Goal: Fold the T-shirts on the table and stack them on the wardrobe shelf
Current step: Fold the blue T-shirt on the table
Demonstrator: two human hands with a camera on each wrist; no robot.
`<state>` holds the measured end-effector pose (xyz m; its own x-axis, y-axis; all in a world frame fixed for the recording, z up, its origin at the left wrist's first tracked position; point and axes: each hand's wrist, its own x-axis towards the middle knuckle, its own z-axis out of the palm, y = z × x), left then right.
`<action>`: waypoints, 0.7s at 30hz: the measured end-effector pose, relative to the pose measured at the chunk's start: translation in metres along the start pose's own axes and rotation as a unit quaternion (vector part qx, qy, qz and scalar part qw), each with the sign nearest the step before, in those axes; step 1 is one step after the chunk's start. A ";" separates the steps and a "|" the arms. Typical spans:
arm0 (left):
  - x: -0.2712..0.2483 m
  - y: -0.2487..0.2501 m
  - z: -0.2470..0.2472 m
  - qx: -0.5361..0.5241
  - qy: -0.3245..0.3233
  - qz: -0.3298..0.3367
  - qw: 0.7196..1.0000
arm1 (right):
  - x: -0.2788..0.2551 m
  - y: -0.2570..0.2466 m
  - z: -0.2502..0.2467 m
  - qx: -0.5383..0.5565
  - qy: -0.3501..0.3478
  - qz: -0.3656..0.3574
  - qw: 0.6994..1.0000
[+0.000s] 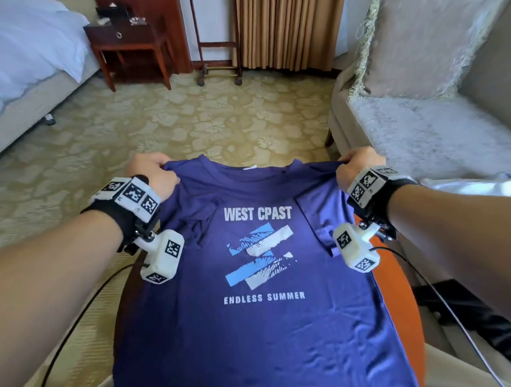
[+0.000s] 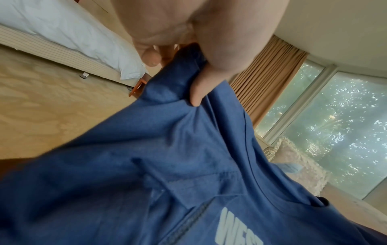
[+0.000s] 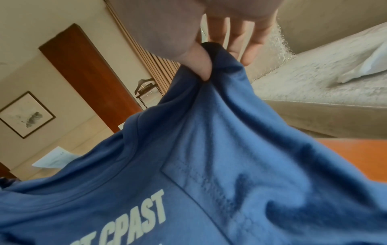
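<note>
Head view, T-shirt: your navy T-shirt (image 1: 260,280) is lying front-up on the orange worktop (image 1: 396,278), collar pointing away from you, sleeves turned in over the chest.
Head view, writing: the print is reading "WEST CPAST" above blue and white brush stripes, with "ENDLESS SUMMER" beneath.
Head view, hands: your left hand (image 1: 152,175) is gripping the left shoulder of the shirt and your right hand (image 1: 359,168) is gripping the right shoulder, fingers curled onto the cloth, pulling the top edge taut between them.
Head view, surroundings: a bed (image 1: 26,56) is standing at your left, an armchair (image 1: 419,115) at your right, a dark wooden nightstand (image 1: 127,44) and a curtain (image 1: 286,27) ahead.
Left wrist view, fingers: your thumb (image 2: 201,86) is pressing a bunched fold of blue cloth against the curled fingers (image 2: 150,58); the letters "WES" are showing at the bottom edge.
Right wrist view, fingers: your thumb (image 3: 199,66) is pinching a ridge of cloth against the fingers (image 3: 249,43); "CPAST" is reading clearly below, and the orange worktop is showing at the right.
</note>
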<state>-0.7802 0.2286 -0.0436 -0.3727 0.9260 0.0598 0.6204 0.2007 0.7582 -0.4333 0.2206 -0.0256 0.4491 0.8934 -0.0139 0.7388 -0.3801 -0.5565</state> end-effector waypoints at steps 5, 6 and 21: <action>-0.055 0.017 -0.037 -0.032 -0.007 0.027 0.999 | -0.052 0.006 -0.044 0.025 0.008 -0.036 0.999; -0.067 0.017 -0.043 -0.026 -0.006 0.032 0.999 | -0.065 0.009 -0.051 0.029 0.012 -0.043 0.999; -0.229 -0.071 -0.040 0.238 -0.182 -0.007 0.954 | -0.216 0.104 -0.034 -0.263 -0.168 -0.073 0.947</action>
<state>-0.7667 -0.0103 -0.0850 -0.1735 0.9544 -0.2430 0.8925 0.2566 0.3708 -0.4364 -0.0195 -0.0522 0.2031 0.9377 -0.2820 0.9685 -0.2347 -0.0829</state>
